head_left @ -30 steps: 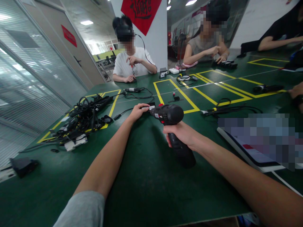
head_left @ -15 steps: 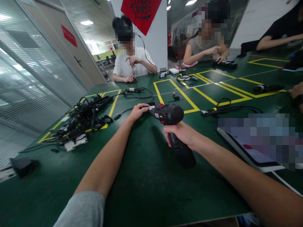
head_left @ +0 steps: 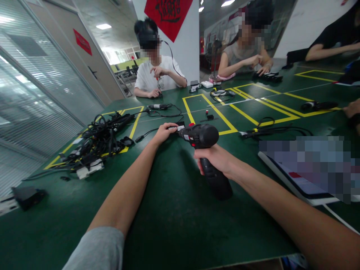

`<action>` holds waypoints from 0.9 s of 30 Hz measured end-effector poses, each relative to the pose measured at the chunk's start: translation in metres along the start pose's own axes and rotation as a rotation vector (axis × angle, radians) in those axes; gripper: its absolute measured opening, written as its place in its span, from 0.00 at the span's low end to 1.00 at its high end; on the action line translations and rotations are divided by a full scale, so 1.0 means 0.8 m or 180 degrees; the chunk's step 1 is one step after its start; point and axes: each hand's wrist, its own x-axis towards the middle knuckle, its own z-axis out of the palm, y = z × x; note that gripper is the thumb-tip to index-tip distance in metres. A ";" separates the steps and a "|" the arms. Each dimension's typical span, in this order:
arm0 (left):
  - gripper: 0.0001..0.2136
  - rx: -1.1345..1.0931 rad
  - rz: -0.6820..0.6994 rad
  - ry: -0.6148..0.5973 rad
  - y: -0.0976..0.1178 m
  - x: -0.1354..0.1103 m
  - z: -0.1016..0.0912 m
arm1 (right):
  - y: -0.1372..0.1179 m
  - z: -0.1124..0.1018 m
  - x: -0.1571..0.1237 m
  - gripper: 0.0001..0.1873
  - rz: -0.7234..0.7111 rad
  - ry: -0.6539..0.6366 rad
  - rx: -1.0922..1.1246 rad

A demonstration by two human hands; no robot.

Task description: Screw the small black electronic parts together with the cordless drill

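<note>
Banner (head_left: pixel 168 15): black brush characters on red, not legible
Door sign (head_left: pixel 82 42): red, too small to read
Drill label (head_left: pixel 186 137): too small to read

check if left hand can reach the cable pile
Probably yes. The left hand is at the nose of the drill, and only a thin cable lies between it and the cable pile. The right hand grips the drill's handle, so the left looks free to leave.
</note>
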 end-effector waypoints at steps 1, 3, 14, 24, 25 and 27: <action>0.18 0.0005 0.0003 0.0000 0.000 0.000 0.000 | 0.000 0.000 0.000 0.07 -0.0007 -0.0011 0.0003; 0.18 0.0018 0.0014 0.0010 -0.001 0.000 0.000 | 0.001 0.000 0.001 0.07 -0.0020 -0.0012 0.0005; 0.18 0.0039 -0.0024 0.0033 0.000 0.000 0.001 | 0.002 0.000 0.001 0.08 -0.0002 -0.0008 0.0015; 0.19 0.0022 -0.0019 -0.0013 -0.003 0.001 0.000 | 0.000 -0.002 0.000 0.08 -0.0055 -0.0063 -0.0022; 0.19 0.0019 -0.0009 -0.0023 -0.003 0.001 -0.001 | 0.000 -0.002 0.000 0.08 -0.0059 -0.0064 -0.0023; 0.19 0.0019 -0.0003 -0.0029 -0.003 0.001 -0.001 | 0.000 -0.001 0.000 0.07 -0.0053 -0.0058 -0.0014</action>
